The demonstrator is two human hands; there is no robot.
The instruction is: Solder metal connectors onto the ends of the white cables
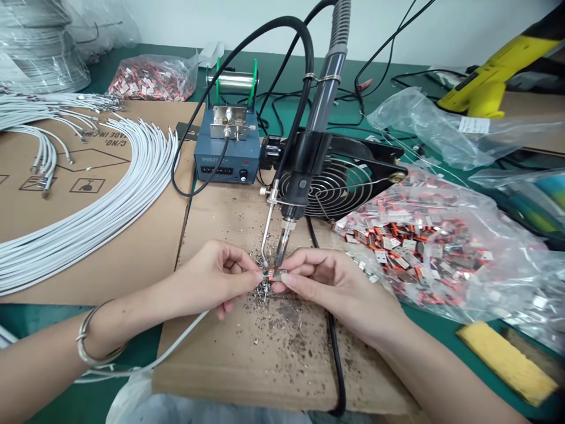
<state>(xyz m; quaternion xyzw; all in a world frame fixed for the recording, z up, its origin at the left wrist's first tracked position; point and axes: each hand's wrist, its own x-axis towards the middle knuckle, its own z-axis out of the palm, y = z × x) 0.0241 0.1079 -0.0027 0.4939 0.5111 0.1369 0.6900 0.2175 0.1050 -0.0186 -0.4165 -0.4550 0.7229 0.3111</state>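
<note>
Between the fingertips of my right hand (326, 285) is a small USB connector (278, 274) with an orange-red part, pinched just under a soldering iron tip (281, 252). My left hand (216, 277) pinches the end of a white cable (188, 331), which trails back below my wrist. The cable's end meets the connector's left side; whether they are joined I cannot tell. A thin metal solder feed tube (267, 232) comes down beside the iron tip. The soldering iron (306, 159) is held upright, slightly tilted. Solder bits (265, 291) lie scattered beneath my fingers.
A blue solder feeder (227, 153) carrying a solder spool (236, 82) stands behind, next to a black fan (348, 176). Bagged connectors (406, 247) lie to the right, near a yellow sponge (505, 362). Bundled white cables (132, 194) cover the left cardboard. A black cord (335, 353) crosses the work cardboard.
</note>
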